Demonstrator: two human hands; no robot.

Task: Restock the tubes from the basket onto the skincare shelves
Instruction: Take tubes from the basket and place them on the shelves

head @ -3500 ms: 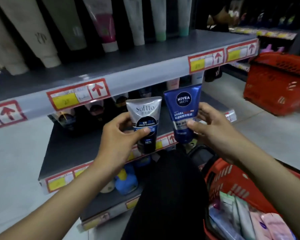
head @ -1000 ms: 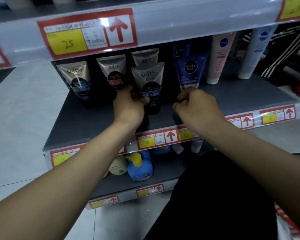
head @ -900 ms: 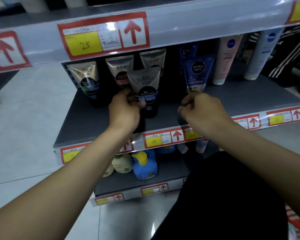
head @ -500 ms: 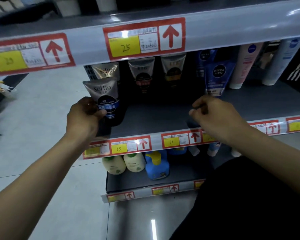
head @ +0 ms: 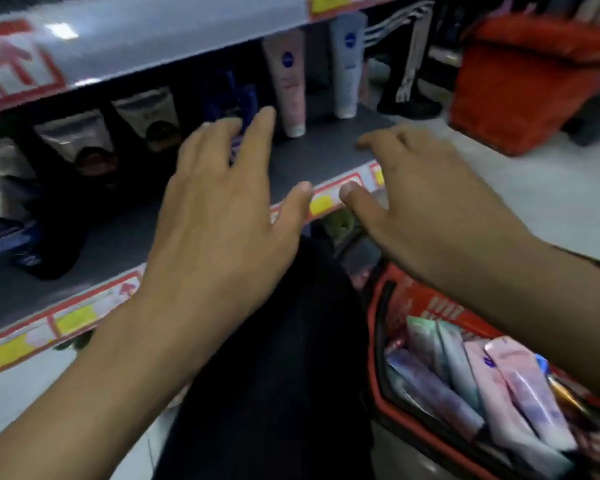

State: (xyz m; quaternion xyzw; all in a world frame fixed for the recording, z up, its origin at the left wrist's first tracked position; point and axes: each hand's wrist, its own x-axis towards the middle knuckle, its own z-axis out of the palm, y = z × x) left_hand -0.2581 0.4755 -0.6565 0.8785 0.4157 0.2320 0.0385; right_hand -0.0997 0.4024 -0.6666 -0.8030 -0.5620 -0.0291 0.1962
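The skincare shelf point(head: 326, 157) already carries silver tubes point(head: 75, 133) at left and pale tubes point(head: 288, 84) at the back, with bare board behind its front lip. The red basket point(head: 373, 341), low at right, holds many basket tubes point(head: 510, 386), so I judge much restocking remains. Left hand point(head: 219, 216) and right hand point(head: 430, 209) hover empty, fingers spread, apart.

Retail shop aisle. Skincare tubes point(head: 288, 81) are ranged upright on a grey shelf point(head: 321, 155) edged with red-and-yellow price labels point(head: 321, 204); a red shopping basket point(head: 374, 341) of stock is seen lower right, a second basket point(head: 520, 91) upper right.
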